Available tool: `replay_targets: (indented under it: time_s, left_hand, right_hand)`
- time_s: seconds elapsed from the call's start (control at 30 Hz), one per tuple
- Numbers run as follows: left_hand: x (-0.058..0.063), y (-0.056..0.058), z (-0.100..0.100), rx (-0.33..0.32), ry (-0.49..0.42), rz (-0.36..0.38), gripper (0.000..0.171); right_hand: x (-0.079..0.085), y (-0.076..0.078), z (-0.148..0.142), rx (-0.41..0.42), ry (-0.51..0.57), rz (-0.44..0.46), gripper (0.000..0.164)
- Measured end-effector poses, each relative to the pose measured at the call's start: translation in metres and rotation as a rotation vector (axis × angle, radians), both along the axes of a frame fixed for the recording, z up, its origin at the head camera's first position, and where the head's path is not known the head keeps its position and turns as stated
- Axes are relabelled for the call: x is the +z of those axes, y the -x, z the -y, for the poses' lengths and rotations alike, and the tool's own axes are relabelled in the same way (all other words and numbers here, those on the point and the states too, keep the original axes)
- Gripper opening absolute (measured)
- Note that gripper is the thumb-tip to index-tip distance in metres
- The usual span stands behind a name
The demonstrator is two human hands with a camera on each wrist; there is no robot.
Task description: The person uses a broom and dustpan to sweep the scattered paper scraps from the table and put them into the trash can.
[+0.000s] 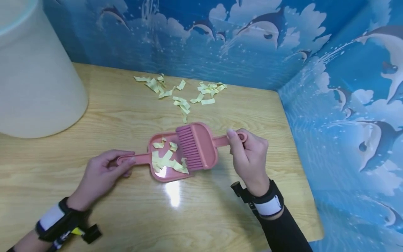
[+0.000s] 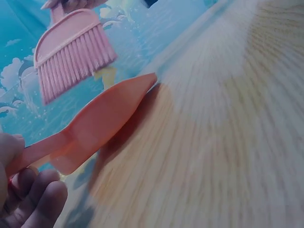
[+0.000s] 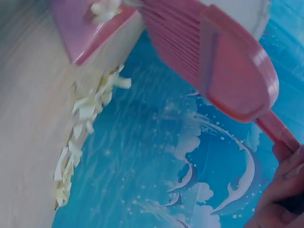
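Observation:
My left hand [image 1: 102, 172] grips the handle of a pink dustpan [image 1: 170, 177], which is tilted just above the wooden table in the left wrist view. Several pale yellow paper scraps [image 1: 163, 161] lie in the pan. With my right hand [image 1: 250, 157] I hold a pink hand brush [image 1: 203, 145] by its handle. Its bristles [image 2: 76, 64] hang over the pan's open right side, and the left wrist view shows them raised above it. More paper scraps [image 1: 181, 103] are spread on the table beyond the pan; the right wrist view shows these scraps [image 3: 85, 111] too.
A large whitish bin or bucket [image 1: 37, 87] stands at the back left of the wooden table [image 1: 126, 217]. Blue dolphin-patterned sheeting [image 1: 189, 52] rises behind the table's far edge and along the right side.

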State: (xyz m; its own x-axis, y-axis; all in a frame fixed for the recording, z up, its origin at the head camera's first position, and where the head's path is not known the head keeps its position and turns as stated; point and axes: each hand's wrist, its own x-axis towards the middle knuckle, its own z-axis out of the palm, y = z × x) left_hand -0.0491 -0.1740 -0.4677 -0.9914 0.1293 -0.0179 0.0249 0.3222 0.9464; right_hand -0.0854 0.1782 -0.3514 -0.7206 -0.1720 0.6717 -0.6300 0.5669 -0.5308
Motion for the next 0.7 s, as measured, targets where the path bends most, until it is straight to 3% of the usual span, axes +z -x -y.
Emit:
replay_targets:
  time_s: [0.27,0.4,0.57,0.7]
  left_hand:
    - [-0.004,0.001,-0.003,-0.029,-0.02,-0.007,0.028]
    - [-0.002,0.002,-0.002,-0.03,-0.005,-0.014,0.028]
    - [-0.001,0.003,0.0,-0.03,0.006,-0.019,0.028]
    - [-0.001,0.003,0.007,-0.013,-0.005,0.041,0.032]
  right_hand:
    - [-0.005,0.012,0.001,0.007,0.189,0.188,0.043]
    - [-0.005,0.014,0.002,0.007,0.239,0.231,0.043]
    - [-0.003,0.018,-0.002,-0.026,0.236,0.163,0.043]
    - [-0.001,0.026,-0.013,-0.105,0.115,0.059,0.042]
